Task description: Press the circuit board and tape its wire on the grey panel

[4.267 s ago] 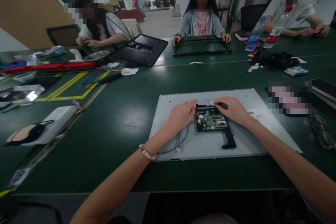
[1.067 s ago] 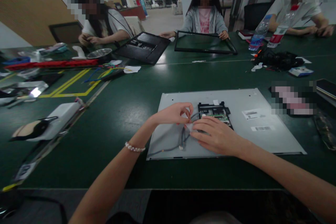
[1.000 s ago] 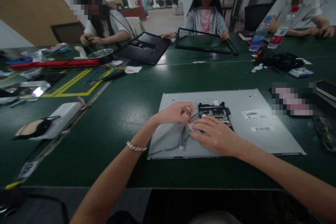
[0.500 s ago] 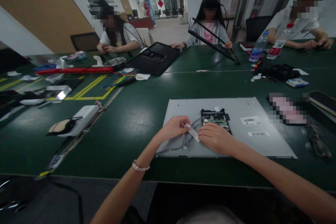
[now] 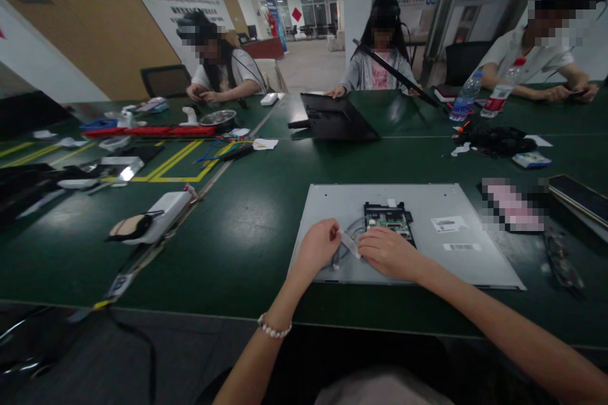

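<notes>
A flat silver display panel (image 5: 327,202) lies on the table with its back up. A small green circuit board (image 5: 389,223) in a black bracket is set on it, and a grey cable (image 5: 352,226) curves out to the left. Between my hands stretches a short whitish strip of tape (image 5: 350,245), slanting over the cable. My left hand (image 5: 322,242) is closed in a pinch at the tape's upper left end. My right hand (image 5: 387,252) has its fingertips together on the lower right end, its palm over the panel's near part.
A pink phone (image 5: 513,205) and glasses (image 5: 563,259) lie right of the panel. Two bottles (image 5: 468,98) stand farther back. A white device (image 5: 159,218) sits at the left. Across the table, three people work; one handles a black panel (image 5: 337,117) and frame (image 5: 399,69).
My left hand has turned a little more upright at the tape; my right hand keeps its place. Across the table, the black panel has moved right and tilted, and the black frame has turned edge-on.
</notes>
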### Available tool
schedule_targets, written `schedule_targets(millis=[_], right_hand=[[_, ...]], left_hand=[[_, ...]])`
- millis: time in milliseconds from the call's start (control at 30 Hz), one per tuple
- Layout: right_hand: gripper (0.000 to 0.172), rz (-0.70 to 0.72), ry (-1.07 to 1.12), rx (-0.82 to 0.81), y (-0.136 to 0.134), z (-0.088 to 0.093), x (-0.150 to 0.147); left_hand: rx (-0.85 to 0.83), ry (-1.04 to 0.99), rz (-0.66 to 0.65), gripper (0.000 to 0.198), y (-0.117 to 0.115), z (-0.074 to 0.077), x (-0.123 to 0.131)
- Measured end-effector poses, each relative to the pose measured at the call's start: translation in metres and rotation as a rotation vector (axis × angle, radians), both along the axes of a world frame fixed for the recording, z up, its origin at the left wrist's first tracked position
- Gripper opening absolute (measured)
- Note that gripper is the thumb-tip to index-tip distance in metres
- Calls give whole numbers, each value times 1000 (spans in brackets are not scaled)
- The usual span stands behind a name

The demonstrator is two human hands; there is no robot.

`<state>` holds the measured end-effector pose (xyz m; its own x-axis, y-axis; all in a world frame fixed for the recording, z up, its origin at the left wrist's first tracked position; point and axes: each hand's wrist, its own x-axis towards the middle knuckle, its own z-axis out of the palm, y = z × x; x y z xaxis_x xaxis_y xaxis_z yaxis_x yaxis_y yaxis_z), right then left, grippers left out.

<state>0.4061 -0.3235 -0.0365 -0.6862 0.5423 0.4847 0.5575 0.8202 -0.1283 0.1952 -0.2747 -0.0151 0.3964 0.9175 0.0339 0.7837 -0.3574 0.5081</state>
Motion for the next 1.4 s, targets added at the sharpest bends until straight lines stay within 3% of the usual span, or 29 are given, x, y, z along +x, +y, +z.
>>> schedule_targets(millis=[100, 167, 267, 367, 467, 667, 867, 1133, 1400], right_hand=[[19, 18, -14, 4, 0, -1, 0], [19, 31, -41, -10, -1, 1, 1], [22, 54, -102, -51, -3, 7, 4], [23, 53, -142, -103, -8, 15, 8], [30, -4, -156, -157, -21, 17, 9], [64, -207, -123, -193, -62, 3, -4], [55, -308, -48, -196, -72, -3, -15], [40, -249, 81, -215, -70, -3, -10], [42, -262, 252, -178, -67, -3, -11]], left_hand=[[238, 133, 134, 24, -20, 1, 16], [350, 215, 123, 27, -36, -1, 27], [362, 286, 50, 24, -56, -6, 37], [339, 249, 122, 23, -65, -10, 39], [319, 172, 172, 24, -67, -12, 37], [342, 147, 229, 23, -74, -20, 40], [325, 116, 219, 32, -72, -28, 37], [331, -10, 242, 33, -64, -33, 35], [358, -17, 208, 36, -61, -33, 29]])
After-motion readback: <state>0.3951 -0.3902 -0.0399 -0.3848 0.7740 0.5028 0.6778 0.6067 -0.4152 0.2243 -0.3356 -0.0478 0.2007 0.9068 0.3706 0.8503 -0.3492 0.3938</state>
